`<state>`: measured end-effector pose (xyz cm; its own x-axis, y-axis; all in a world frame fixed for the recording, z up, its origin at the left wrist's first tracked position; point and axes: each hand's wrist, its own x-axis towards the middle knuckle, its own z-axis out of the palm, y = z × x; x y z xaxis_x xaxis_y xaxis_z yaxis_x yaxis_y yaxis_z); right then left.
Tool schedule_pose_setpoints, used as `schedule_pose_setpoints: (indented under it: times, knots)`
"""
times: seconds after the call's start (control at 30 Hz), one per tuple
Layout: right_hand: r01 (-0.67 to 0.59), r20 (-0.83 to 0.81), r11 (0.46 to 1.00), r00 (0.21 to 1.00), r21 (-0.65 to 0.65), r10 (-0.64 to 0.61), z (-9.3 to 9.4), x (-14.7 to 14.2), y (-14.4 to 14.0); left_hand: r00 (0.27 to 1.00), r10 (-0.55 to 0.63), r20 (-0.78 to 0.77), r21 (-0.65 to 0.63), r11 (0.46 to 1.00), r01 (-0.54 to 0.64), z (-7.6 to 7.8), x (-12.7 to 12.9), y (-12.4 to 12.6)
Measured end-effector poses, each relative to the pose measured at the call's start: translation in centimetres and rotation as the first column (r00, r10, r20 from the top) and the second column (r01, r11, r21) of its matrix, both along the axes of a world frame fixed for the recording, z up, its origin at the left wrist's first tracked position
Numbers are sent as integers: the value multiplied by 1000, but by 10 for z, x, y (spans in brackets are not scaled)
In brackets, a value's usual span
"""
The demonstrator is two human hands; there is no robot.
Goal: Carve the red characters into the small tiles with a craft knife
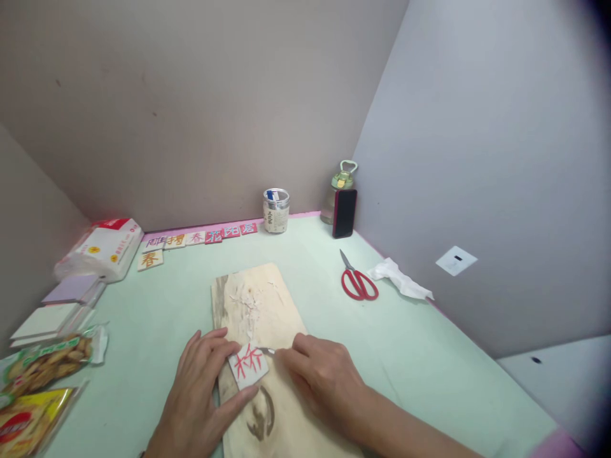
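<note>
1. White tile (248, 369): square, bearing a red character; positioned on the wooden board (282, 305), near centre.
2. Left hand (198, 388): fingers and thumb steady the white tile at its edges. Right hand (327, 375): closed around a metal-tipped tool (267, 350), tip at the tile's far right edge.
3. Pale shavings (251, 308): scattered on the board's far half.
4. Labelled can (275, 221), far: contains blue and white items (272, 195). Clear-and-green packet (60, 364), left: contains brown pieces.
5. Surface (153, 305): pale green, bounded by grey walls (214, 114).
</note>
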<state>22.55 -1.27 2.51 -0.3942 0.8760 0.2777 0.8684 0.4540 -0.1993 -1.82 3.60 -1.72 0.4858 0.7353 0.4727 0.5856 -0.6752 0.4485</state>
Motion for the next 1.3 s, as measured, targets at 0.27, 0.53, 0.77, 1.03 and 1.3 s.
schedule_pose_setpoints:
  times: [0.27, 0.53, 0.77, 1.03, 1.3]
  knots:
    - [4, 39, 995, 999, 96, -7, -2, -3, -1, 1000, -5, 5, 10, 1000, 5, 1, 2, 0]
    - [26, 76, 977, 996, 211, -43, -7, -8, 0, 1000, -28, -7, 6, 1000, 28, 0, 0, 0]
    - [40, 72, 969, 996, 243, -59, -7, -12, 1, 1000, -10, 20, -47, 999, 11, -6, 0, -2]
    - [32, 68, 958, 996, 285, -54, -6, -17, 3, 999, -1, 53, -109, 994, 6, -3, 2, -3]
    - [34, 91, 974, 994, 223, -56, -4, -22, 5, 999, -2, 49, -77, 997, 6, 0, 3, -2]
